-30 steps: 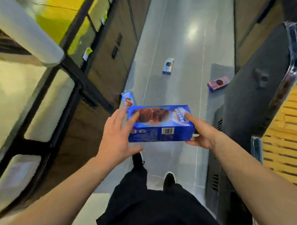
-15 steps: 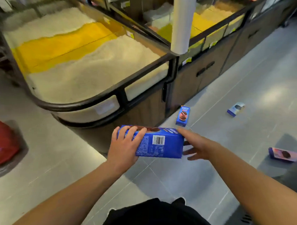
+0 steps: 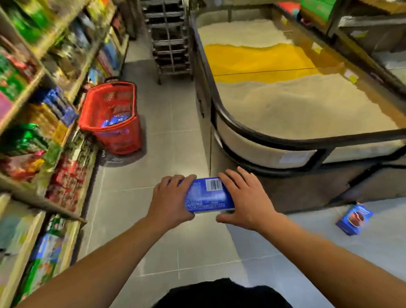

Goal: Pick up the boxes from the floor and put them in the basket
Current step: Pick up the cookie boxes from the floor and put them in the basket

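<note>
I hold a blue box (image 3: 207, 196) with a barcode on top between both hands at waist height over the grey floor. My left hand (image 3: 171, 200) grips its left end and my right hand (image 3: 244, 199) presses its right end. A red mesh basket (image 3: 91, 107) stands on the floor ahead to the left, beside the shelves, with blue packets inside. Another blue box (image 3: 353, 219) lies on the floor at the right, near the base of the grain bin.
Shelves (image 3: 32, 114) packed with goods line the left side of the aisle. A large bin of grain with a black rail (image 3: 278, 139) fills the right. A metal rack (image 3: 170, 34) stands at the aisle's far end.
The view has swung left from the open floor to the shelf aisle, bringing the red basket into sight. Both hands still hold the blue box, now closer around it.
</note>
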Tool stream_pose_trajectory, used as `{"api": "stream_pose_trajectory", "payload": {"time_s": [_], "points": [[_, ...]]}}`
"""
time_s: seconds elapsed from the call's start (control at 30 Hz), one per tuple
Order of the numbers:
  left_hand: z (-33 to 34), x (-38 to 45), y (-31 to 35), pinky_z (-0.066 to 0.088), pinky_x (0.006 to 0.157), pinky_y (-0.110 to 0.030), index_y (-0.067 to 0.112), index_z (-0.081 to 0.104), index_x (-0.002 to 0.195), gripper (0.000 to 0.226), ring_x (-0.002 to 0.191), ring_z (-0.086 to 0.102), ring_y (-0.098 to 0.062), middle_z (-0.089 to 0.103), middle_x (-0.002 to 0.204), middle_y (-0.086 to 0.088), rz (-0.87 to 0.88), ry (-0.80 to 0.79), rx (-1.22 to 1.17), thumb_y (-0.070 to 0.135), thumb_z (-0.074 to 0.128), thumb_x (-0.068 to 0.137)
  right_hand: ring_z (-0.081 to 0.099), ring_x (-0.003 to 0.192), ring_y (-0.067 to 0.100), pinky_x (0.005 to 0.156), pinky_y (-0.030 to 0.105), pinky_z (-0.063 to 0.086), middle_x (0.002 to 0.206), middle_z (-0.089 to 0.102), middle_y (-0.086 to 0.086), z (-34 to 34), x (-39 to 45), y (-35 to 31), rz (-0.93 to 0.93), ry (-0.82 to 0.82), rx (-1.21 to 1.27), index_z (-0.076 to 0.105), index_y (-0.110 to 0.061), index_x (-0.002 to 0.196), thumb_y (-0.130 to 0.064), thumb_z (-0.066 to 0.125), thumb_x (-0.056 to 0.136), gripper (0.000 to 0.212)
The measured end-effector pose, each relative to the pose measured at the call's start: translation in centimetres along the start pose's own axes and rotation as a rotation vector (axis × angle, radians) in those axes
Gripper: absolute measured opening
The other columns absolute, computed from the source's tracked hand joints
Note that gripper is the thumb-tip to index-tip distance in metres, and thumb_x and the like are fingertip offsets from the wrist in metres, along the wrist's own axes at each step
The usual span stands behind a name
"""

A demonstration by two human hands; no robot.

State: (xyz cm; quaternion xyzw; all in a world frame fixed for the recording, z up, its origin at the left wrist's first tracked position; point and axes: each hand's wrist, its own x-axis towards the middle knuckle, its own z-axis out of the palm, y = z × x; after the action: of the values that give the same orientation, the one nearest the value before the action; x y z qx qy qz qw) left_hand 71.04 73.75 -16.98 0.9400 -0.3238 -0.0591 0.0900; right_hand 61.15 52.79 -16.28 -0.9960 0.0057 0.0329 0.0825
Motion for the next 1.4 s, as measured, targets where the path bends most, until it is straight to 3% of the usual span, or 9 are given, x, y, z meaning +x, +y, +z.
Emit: {"api": "stream_pose_trajectory", "payload": {"time_s": [0.23,0.43,0.53,0.63,0.77,0.9,1.03,1.3,1.4], "points": [[-3.3,-1.4,-11.6,0.04,0.099,-0.039,0.034,0.028,0.145,0.107,0.122,0.036,-0.021,0.043,0.135,0.006,-0.252,0.023,-0.174,0.059,0.078,0.054,0.011,0.149,0.027,0.122,0.046,0.013,0.161,0.02,-0.002,-0.5,12.6,-8.4,-0.281,-0.03,-0.056,0.01,-0.029,0.155,-0.081,0.051,0.075,0.104],[-4.4,1.4,-20.2,0.039,0.102,-0.04,0.034,0.024,0.146,0.109,0.122,0.036,-0.02,0.042,0.136,0.006,-0.366,0.011,-0.197,0.064,0.075,0.054,0.029,0.14,0.022,0.119,0.04,0.026,0.153,0.037,-0.002,-0.7,23.8,-13.4,-0.461,-0.11,0.022,0.028,-0.022,0.152,-0.076,0.065,0.069,0.106],[-5.7,5.0,-24.9,0.038,0.105,-0.041,0.034,0.022,0.147,0.111,0.125,0.034,-0.019,0.04,0.138,0.006,-0.401,0.003,-0.177,0.068,0.073,0.055,0.031,0.135,0.017,0.114,0.033,0.031,0.149,0.039,-0.005,-0.9,30.3,-14.9,-0.489,-0.115,0.07,0.03,-0.024,0.15,-0.074,0.068,0.069,0.102],[-7.8,9.0,-29.6,0.04,0.102,-0.039,0.034,0.024,0.146,0.111,0.122,0.038,-0.019,0.043,0.136,0.006,-0.437,0.019,-0.149,0.075,0.067,0.052,0.036,0.129,0.018,0.111,0.034,0.035,0.144,0.045,-0.004,-1.5,37.8,-16.2,-0.537,-0.101,0.084,0.036,-0.022,0.148,-0.076,0.069,0.065,0.104],[-11.1,13.5,-35.2,0.041,0.101,-0.037,0.035,0.029,0.144,0.108,0.119,0.042,-0.019,0.046,0.13,0.005,-0.473,0.081,-0.132,0.079,0.064,0.052,0.041,0.126,0.02,0.11,0.031,0.031,0.143,0.048,-0.002,-3.3,46.7,-18.3,-0.597,-0.087,0.11,0.039,-0.021,0.147,-0.076,0.068,0.063,0.105],[-14.3,17.5,-40.1,0.037,0.104,-0.034,0.032,0.032,0.145,0.106,0.121,0.039,-0.02,0.046,0.131,0.002,-0.503,0.124,-0.135,0.073,0.069,0.054,0.042,0.122,0.02,0.109,0.032,0.036,0.139,0.051,-0.002,-4.6,54.4,-20.4,-0.633,-0.046,0.133,0.043,-0.021,0.145,-0.086,0.049,0.058,0.109],[-16.0,21.8,-44.8,0.037,0.103,-0.035,0.034,0.031,0.145,0.107,0.121,0.039,-0.02,0.045,0.131,0.004,-0.531,0.123,-0.126,0.075,0.067,0.053,0.042,0.123,0.022,0.109,0.036,0.037,0.139,0.051,-0.002,-4.9,61.3,-21.9,-0.642,-0.041,0.145,0.043,-0.022,0.145,-0.086,0.045,0.055,0.111],[-17.8,32.4,-56.8,0.041,0.101,-0.039,0.035,0.03,0.145,0.111,0.119,0.042,-0.022,0.047,0.128,0.004,-0.524,0.133,-0.133,0.082,0.061,0.049,0.04,0.124,0.023,0.109,0.039,0.036,0.141,0.048,-0.002,-5.5,76.8,-24.8,-0.642,-0.04,0.09,0.04,-0.022,0.145,-0.086,0.049,0.055,0.111],[-18.9,36.4,-61.8,0.041,0.099,-0.04,0.035,0.031,0.145,0.11,0.117,0.042,-0.023,0.047,0.127,0.003,-0.503,0.135,-0.149,0.082,0.064,0.05,0.042,0.124,0.025,0.11,0.036,0.034,0.139,0.05,0.002,-6.0,82.8,-26.2,-0.646,-0.04,0.086,0.042,-0.019,0.144,-0.08,0.061,0.059,0.106]]}}
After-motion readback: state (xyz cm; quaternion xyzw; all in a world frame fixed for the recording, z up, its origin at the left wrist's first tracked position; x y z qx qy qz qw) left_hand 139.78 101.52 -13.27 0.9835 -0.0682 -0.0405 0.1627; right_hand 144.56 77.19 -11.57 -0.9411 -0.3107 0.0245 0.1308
